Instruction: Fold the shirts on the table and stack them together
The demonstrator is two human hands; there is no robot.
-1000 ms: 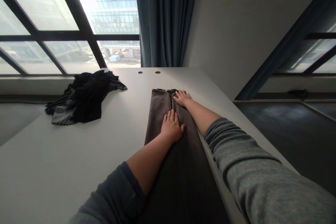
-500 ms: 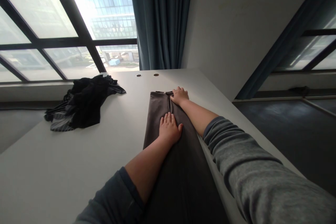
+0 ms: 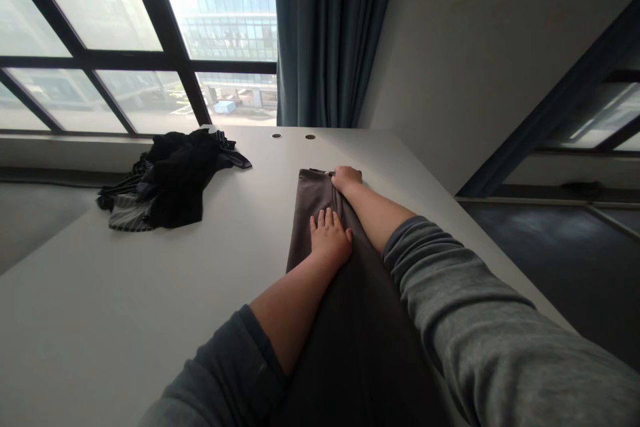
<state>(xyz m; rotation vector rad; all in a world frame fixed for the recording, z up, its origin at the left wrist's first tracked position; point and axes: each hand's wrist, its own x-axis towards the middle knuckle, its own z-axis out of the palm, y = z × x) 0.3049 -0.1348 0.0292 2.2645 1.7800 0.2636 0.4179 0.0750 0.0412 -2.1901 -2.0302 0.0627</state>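
Left fingers [image 3: 329, 219] spread flat — right fingers [image 3: 339, 177] curled, both arms [image 3: 293, 300] outstretched.

I can't see the fingertips of my right hand [image 3: 347, 179] at the far end of the brown garment [image 3: 311, 199], nor tell whether they pinch it. My left hand [image 3: 331, 238] covers a patch of its cloth, and my left forearm [image 3: 290, 310] hides part of its side. Its near end runs off the bottom edge. Folds in the dark pile [image 3: 177, 177] keep me from counting pieces; a pale bit [image 3: 208, 128] behind is too small to name.
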